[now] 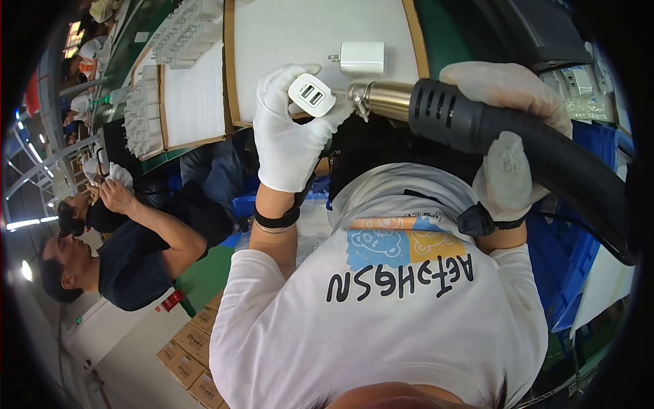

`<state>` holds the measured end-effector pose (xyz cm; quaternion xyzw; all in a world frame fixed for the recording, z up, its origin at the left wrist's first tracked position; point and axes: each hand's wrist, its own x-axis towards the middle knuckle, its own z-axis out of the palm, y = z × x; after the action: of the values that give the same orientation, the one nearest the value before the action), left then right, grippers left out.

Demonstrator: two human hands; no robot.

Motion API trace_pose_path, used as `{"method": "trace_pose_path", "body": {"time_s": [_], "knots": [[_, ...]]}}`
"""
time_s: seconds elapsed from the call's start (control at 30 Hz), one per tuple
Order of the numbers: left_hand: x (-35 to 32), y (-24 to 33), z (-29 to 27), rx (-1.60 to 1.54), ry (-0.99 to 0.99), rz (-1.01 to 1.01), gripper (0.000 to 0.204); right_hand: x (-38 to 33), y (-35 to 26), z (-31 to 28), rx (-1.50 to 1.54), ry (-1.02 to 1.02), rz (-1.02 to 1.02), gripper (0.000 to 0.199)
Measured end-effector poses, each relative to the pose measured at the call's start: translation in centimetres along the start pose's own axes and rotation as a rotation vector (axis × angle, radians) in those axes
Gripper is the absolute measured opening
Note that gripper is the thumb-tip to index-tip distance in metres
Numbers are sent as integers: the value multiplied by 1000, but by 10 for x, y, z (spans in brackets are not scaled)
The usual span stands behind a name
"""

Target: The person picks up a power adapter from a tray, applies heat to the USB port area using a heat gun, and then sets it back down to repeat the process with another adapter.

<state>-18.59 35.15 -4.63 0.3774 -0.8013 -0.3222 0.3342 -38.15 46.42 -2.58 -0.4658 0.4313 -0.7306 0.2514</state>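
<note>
My left hand, in a white glove, is closed around a white USB wall charger. The charger's face with two ports is turned up toward me. In my right hand, also gloved, is a black hot air gun with a metal barrel, fingers and thumb wrapped about its body. Its narrow nozzle points left, close beside the held charger; whether they touch I cannot tell. A second white charger lies on its side just beyond my hands, its prongs toward the left.
A white board with brown edges lies beyond my hands. Several white chargers stand in rows at far left. Blue crates are at right, cardboard boxes at lower left. A co-worker sits at left.
</note>
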Motion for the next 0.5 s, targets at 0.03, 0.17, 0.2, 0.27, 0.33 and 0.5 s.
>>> {"method": "trace_pose_path", "body": {"time_s": [0.03,0.17,0.2,0.27,0.33,0.5], "knots": [[0,0,0,0,0,0,51,1,1,0,-33,6,-54,42],[-1,1,1,-7,1,1,50,4,-1,-4,-80,-16,-127,41],[-1,2,1,0,4,8,50,4,-2,-6,-60,-50,-91,41],[0,3,2,12,8,23,50,4,-2,-6,-40,-84,-54,41],[-1,3,1,3,1,6,50,3,-2,-2,-103,-36,-90,41],[-1,0,2,-51,0,-22,50,5,-4,-2,-110,-17,-59,41]]}}
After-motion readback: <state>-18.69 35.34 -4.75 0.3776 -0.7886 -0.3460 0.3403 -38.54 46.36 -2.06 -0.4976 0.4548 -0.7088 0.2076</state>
